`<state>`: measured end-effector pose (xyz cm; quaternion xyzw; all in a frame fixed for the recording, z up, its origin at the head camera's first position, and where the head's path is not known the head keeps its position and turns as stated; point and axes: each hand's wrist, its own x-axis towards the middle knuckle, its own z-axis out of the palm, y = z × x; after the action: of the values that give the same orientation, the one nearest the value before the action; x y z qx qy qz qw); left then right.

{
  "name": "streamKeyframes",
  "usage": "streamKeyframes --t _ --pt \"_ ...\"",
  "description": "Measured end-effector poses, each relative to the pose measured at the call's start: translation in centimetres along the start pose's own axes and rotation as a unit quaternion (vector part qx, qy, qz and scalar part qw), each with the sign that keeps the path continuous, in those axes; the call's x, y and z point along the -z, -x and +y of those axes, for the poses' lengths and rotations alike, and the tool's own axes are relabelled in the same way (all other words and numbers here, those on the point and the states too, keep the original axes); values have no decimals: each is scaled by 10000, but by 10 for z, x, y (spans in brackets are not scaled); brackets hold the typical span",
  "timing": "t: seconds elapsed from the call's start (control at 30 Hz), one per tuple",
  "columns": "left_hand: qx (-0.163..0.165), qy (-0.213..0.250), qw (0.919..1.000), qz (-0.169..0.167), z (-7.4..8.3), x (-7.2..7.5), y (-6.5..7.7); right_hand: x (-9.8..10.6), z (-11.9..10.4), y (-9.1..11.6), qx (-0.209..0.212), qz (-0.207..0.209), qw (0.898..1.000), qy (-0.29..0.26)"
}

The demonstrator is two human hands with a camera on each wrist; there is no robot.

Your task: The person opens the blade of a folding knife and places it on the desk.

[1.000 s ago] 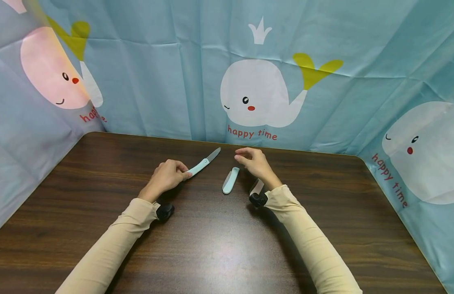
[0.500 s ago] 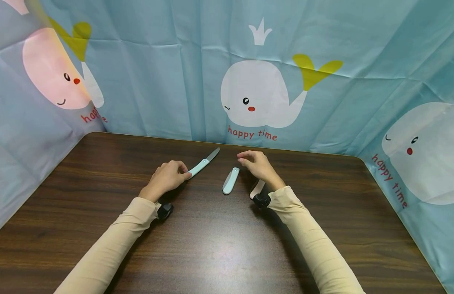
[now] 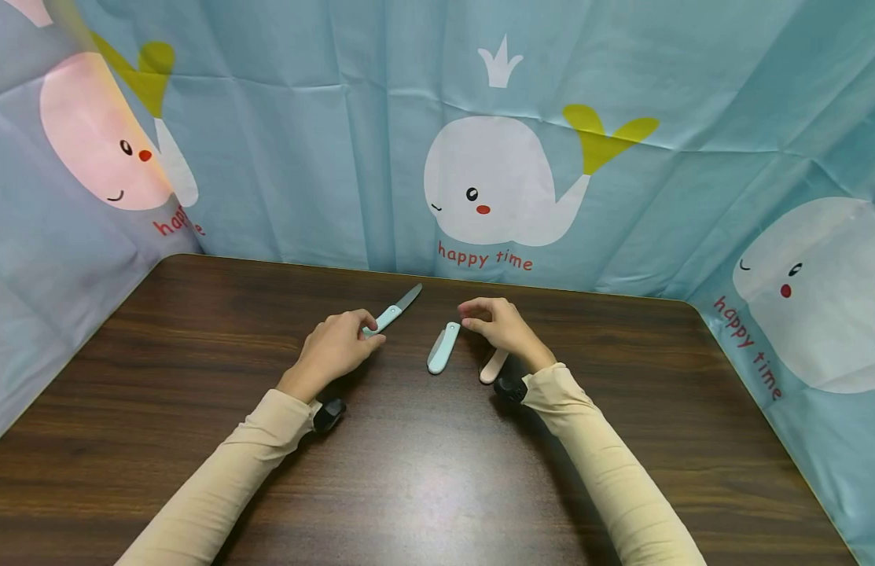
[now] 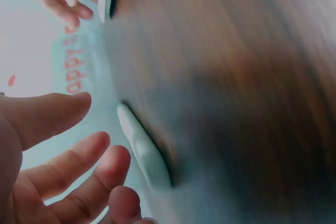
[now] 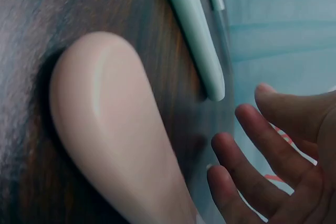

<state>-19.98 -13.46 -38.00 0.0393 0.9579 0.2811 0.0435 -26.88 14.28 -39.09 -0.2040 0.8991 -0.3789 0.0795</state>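
Note:
An unfolded folding knife (image 3: 389,317) with a mint handle lies left of centre, its blade towards the back. My left hand (image 3: 341,346) is over the near end of its handle. The left wrist view shows thumb and fingers spread apart, with the mint handle (image 4: 146,148) on the table beyond them. In the middle lies a folded mint knife (image 3: 444,348), its blade edge showing along one side. My right hand (image 3: 504,324) hovers just right of it, fingers loosely bent and holding nothing. Partly hidden beneath that hand is a pink-handled knife (image 3: 492,368), large in the right wrist view.
The dark wood-grain table (image 3: 423,472) has rounded back corners. Behind it and at both sides hangs a light blue curtain (image 3: 380,157) with whale prints. A black wrist camera (image 3: 329,414) sits at the left cuff, another (image 3: 509,388) at the right.
My left hand has let go of the mint handle's end and moved slightly right over it, fingers opening. My right hand has drifted a little right and nearer, uncovering more of the pink handle.

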Motion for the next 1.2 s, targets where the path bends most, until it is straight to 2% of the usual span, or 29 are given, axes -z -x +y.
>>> streamKeyframes --t 0.3,0.53,0.87,1.2 --pt "-156 -97 9996 -198 22 -14 4 0 -3 3 416 -353 9982 256" --pt "-321 -157 9984 -446 32 -26 3 -7 0 -1 118 -448 9977 500" --pt "-478 8 9975 -521 39 -40 0 -10 -2 -1 59 -376 9972 649" --pt "-478 29 9973 -560 41 -43 -1 -12 -5 1 211 -259 9978 574"
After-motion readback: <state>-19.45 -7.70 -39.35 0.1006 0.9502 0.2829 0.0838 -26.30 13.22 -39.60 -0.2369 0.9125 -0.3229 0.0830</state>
